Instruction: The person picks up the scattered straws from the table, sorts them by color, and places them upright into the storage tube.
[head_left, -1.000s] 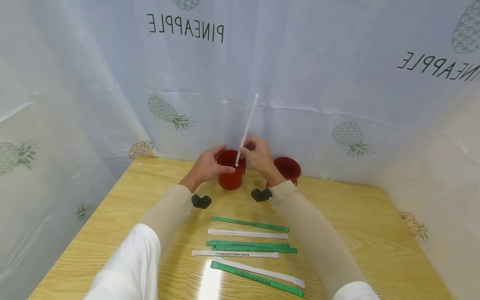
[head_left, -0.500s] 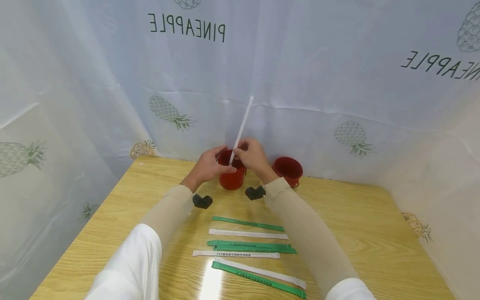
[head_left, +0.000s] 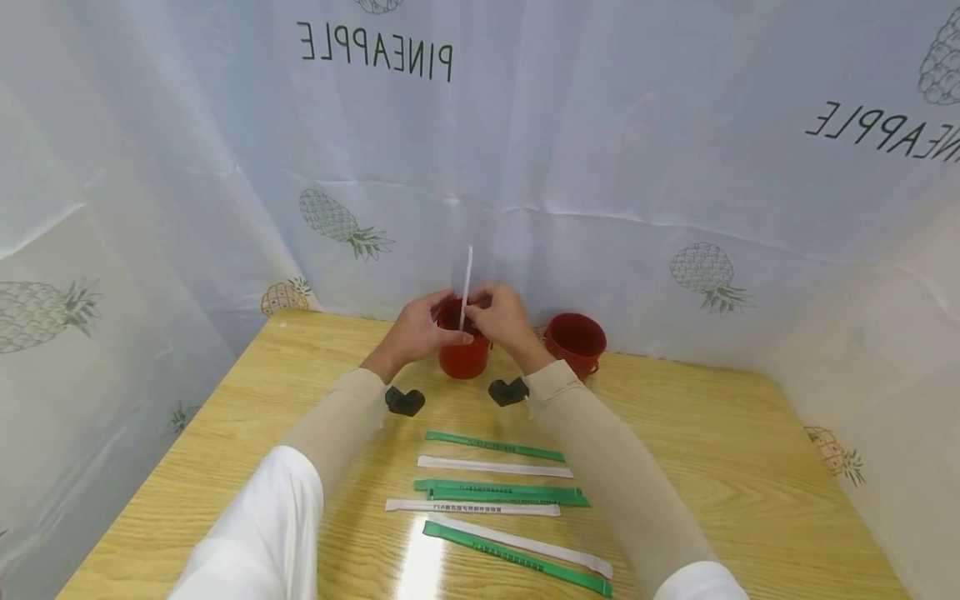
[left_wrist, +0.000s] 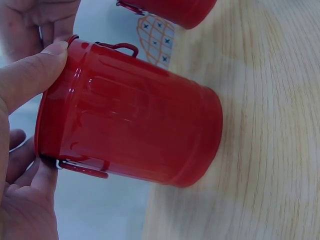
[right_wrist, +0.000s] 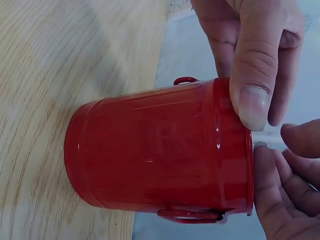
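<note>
A small red metal bucket (head_left: pixel 462 360) with side handles stands upright on the table. My left hand (head_left: pixel 420 335) grips its rim, with the thumb (left_wrist: pixel 37 75) on the near side and fingers around the far side. A white paper-wrapped straw (head_left: pixel 467 275) stands nearly upright in the bucket's mouth; its lower end is hidden inside. Over the rim, my right hand (head_left: pixel 504 317) pinches the straw between thumb and fingers. In the right wrist view, the right hand's fingers (right_wrist: pixel 272 195) are at the rim, and the straw does not show there.
A second red bucket (head_left: pixel 576 342) stands to the right. Several wrapped straws, such as a green one (head_left: pixel 517 557) and a white one (head_left: pixel 472 507), lie across the near table (head_left: pixel 712 467). A pineapple-print curtain (head_left: pixel 585 150) hangs directly behind.
My right hand has moved left and the straw has gone lower into the bucket, swinging from a rightward lean to nearly upright. The left hand keeps its grip on the rim.
</note>
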